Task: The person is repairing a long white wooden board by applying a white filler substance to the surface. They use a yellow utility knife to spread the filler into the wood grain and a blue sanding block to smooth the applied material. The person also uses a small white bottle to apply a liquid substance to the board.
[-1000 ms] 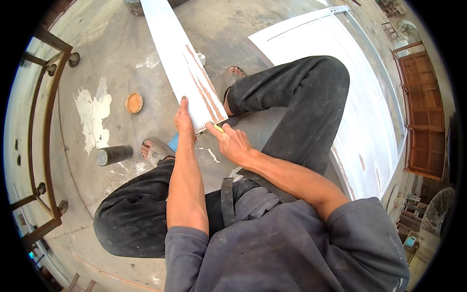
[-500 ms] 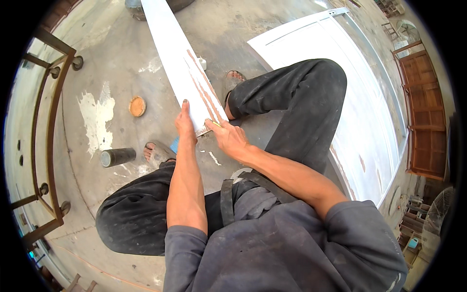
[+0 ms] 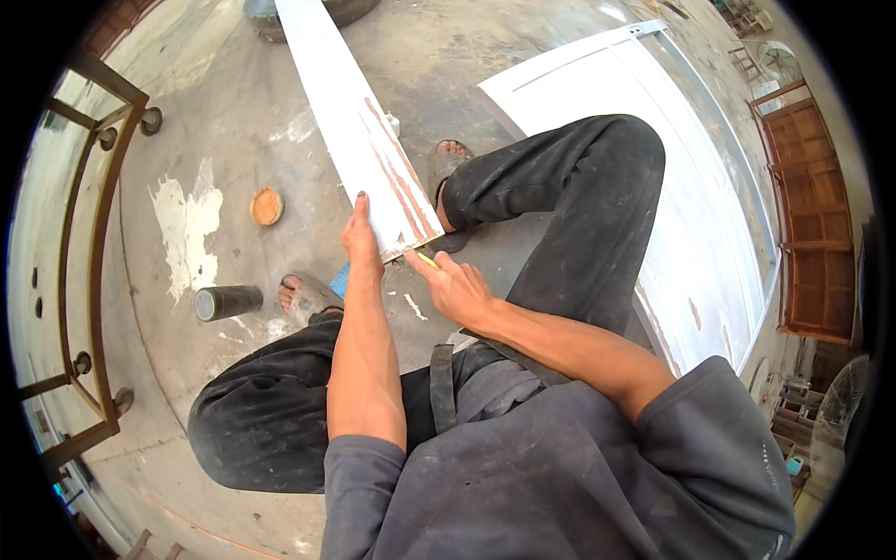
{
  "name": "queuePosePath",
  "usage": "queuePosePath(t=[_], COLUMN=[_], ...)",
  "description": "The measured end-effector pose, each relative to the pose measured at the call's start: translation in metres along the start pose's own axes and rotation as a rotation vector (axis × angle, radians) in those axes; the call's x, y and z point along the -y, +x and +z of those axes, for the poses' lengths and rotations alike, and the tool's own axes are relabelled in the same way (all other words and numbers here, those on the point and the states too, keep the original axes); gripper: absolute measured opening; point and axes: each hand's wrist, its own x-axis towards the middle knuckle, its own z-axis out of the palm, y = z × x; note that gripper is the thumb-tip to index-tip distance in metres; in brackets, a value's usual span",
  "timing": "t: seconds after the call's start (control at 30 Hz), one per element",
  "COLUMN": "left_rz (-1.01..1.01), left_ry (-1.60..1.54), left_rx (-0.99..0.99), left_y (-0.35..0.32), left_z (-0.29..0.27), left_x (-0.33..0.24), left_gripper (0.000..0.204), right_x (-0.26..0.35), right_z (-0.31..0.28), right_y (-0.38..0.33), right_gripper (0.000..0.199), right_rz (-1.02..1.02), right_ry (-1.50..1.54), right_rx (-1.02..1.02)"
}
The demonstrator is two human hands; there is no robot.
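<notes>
A long white-painted board (image 3: 341,112) slopes away from me, streaked with brown patches along its right side and near end. My left hand (image 3: 362,239) is closed around the board's left edge near that end, its thumb lying on top. In my right hand (image 3: 459,291) is a small yellow-handled tool (image 3: 427,260), pinched just off the board's near corner. The index finger stretches along the tool toward the end edge. Most of the tool is hidden by the fingers, and its exact kind does not show.
A round tub of orange-tan paste (image 3: 267,206) and a dark cylinder (image 3: 229,302) are on the floor to the left. A white panelled door (image 3: 597,89) lies at right. The board's far end rests on a tire (image 3: 350,11). A wheeled frame (image 3: 110,205) stands far left.
My right hand with the yellow-handled tool has drawn back from the board's top face to just beyond its near end. The left hand keeps its grip.
</notes>
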Motion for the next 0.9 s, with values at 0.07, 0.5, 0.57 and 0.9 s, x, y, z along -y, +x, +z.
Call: queuePosePath(t=[0.07,0.5,0.57,0.9], left_rz=[0.010,0.016,0.020,0.018], left_ry=[-0.009,-0.005,-0.010,0.015], left_rx=[-0.004,0.011,0.017,0.008], left_y=[-0.001,0.000,0.000,-0.001], left_z=[0.001,-0.002,-0.001,-0.004], left_x=[0.001,0.005,0.004,0.004], left_gripper=[0.070,0.072,0.073,0.071], right_x=[0.001,0.006,0.008,0.019], right_z=[0.006,-0.011,-0.012,-0.015], right_y=[0.011,0.003,0.001,0.018], right_gripper=[0.059,0.055,0.057,0.055], right_rz=[-0.009,0.098,0.092,0.096], right_ry=[0.008,-0.003,-0.018,-0.027], right_rx=[-0.064,0.073,0.098,0.125])
